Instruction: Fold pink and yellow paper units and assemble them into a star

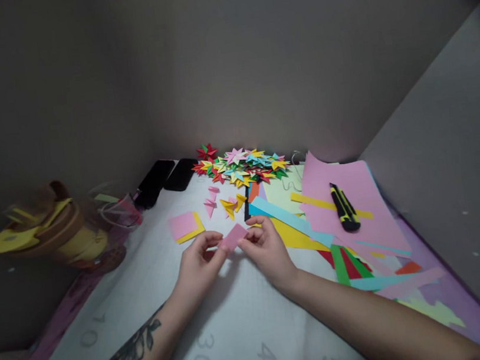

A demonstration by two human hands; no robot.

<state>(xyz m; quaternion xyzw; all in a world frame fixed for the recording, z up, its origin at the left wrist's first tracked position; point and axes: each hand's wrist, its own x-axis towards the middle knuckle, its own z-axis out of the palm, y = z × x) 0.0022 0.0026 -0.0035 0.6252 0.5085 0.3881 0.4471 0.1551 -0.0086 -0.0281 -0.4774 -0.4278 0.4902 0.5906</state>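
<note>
Between my two hands is a small piece of pink paper, which looks folded, held above the white sheet. My left hand pinches its left end between thumb and fingers. The right end is pinched by my right hand. Just beyond my left hand lies a stack of square papers, pink over yellow. Several small folded pink pieces and folded yellow pieces rest behind the held paper. Farther back is a heap of multicoloured folded paper stars.
On the right, a black-and-yellow utility knife lies on pink paper sheets, with coloured paper strips nearby. Two black phones sit at the back left. A terracotta pot and a clear cup stand at left.
</note>
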